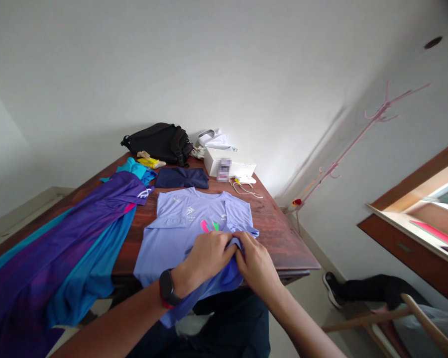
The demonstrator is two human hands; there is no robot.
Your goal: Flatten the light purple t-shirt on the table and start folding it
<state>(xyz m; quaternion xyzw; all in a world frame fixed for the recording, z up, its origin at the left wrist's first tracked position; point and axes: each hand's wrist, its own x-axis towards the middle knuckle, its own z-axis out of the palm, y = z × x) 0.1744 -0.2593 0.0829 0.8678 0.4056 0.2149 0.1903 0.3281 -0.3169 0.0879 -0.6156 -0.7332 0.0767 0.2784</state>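
where the lavender t-shirt (188,226) lies front-up on the wooden table (280,238), its hem hanging over the near edge, a fold of its right side is pinched between the left hand (209,253) and the right hand (256,263), both closed on the cloth so that the fabric is gathered. a purple and blue garment (70,248) is draped alongside to the left. a folded navy cloth (181,177), a black bag (160,141), zipped so nothing inside is seen, and a white box (233,166) are kept at the far end.
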